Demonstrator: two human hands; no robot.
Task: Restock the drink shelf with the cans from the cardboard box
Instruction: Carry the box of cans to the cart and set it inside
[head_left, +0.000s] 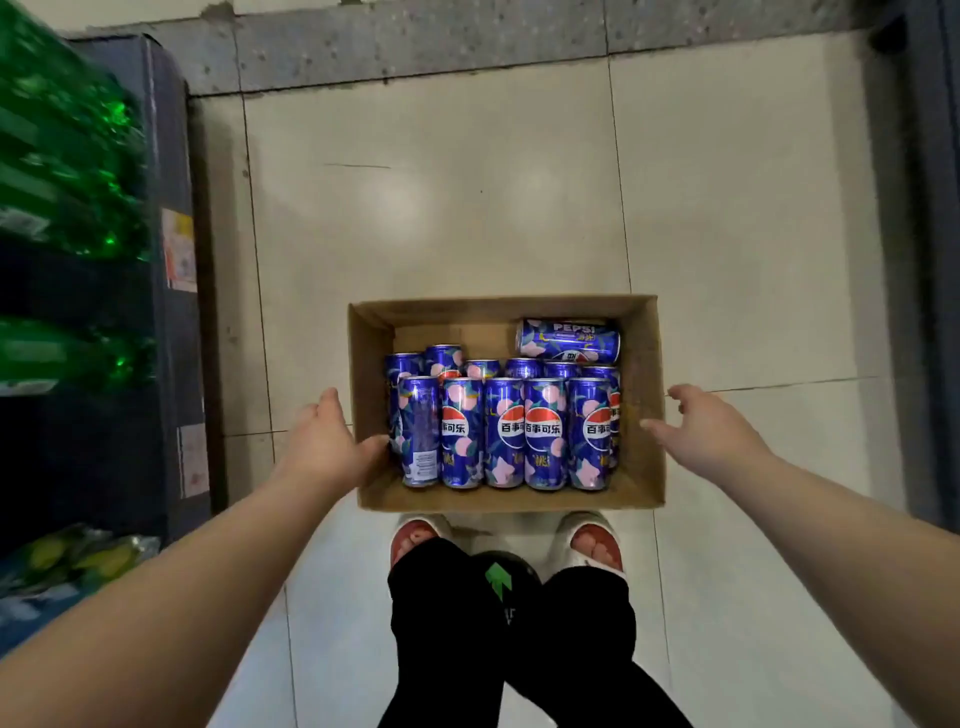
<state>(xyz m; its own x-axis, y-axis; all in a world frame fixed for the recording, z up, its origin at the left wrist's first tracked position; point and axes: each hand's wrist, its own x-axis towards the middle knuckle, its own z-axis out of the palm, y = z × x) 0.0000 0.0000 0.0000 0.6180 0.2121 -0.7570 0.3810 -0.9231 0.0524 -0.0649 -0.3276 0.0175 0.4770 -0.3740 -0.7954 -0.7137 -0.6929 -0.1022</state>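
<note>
Both bare forearms (156, 597) run in from the lower corners, cut off by the picture's edge. Black trouser legs (447, 649) fill the bottom middle and hide all but the toes of two slippers (592, 540) just beside the near wall of the cardboard box (366, 364).

At the left edge, the drink shelf (174, 156) shows only a dark side panel. Its green bottles (67, 156) are smeared by blur, and the labels (179, 249) stuck on the panel cannot be read.

The box sits open on the tiled floor (467, 208). Inside, blue cans (504, 431) stand upright in two rows towards the near wall (the back row is half hidden behind the front five). One more can (569, 340) lies on its side in the far right corner.

The left hand (327, 441) reaches to the box's left wall with fingers straight and holds nothing; whether they touch it I cannot tell. The right hand (711, 436) is spread, holding nothing, its fingertips near the right wall's rim.
</note>
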